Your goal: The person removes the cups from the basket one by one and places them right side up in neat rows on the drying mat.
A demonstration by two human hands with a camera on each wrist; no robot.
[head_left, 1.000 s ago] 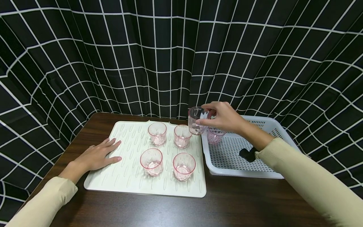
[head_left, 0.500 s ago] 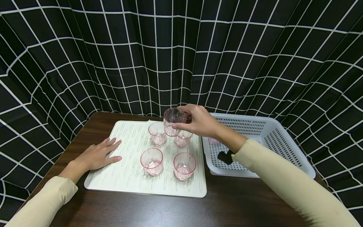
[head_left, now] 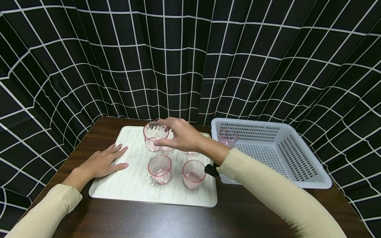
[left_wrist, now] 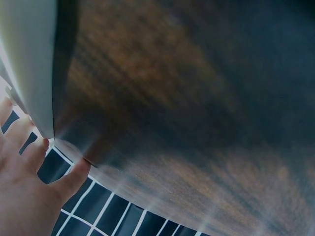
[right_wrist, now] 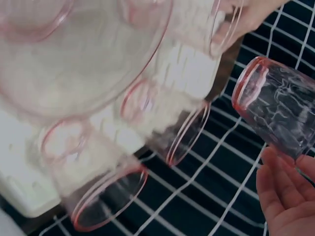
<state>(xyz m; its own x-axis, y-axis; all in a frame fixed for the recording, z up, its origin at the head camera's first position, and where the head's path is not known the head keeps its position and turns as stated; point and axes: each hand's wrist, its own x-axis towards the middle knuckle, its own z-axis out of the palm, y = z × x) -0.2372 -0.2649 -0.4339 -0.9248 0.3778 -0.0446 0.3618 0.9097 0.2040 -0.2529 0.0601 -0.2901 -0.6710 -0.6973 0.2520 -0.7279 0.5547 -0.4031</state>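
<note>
My right hand (head_left: 183, 135) pinches a clear pink-rimmed glass (head_left: 149, 140) by its side, raised over the back of the white ridged mat (head_left: 116, 186). In the right wrist view that glass (right_wrist: 280, 105) lies against the fingertips (right_wrist: 275, 182). Two more glasses stand upright on the mat nearer the front, a left one (head_left: 160, 170) and a right one (head_left: 193, 174). Behind them, a back left glass (head_left: 167, 149) and a back right glass (head_left: 190, 153) are mostly hidden by my right hand. My left hand (head_left: 99, 162) rests on the mat's left edge, fingers spread.
Right of the mat stands a pale perforated plastic basket (head_left: 309, 158), with one pink glass (head_left: 228, 137) in its back left corner. Dark wooden table (head_left: 134, 218) shows along the front. A black grid-patterned curtain (head_left: 178, 66) hangs behind.
My right hand has carried its glass leftward from above the basket's left edge, past the back right glass, to the back middle of the mat. The left hand has stayed put.
</note>
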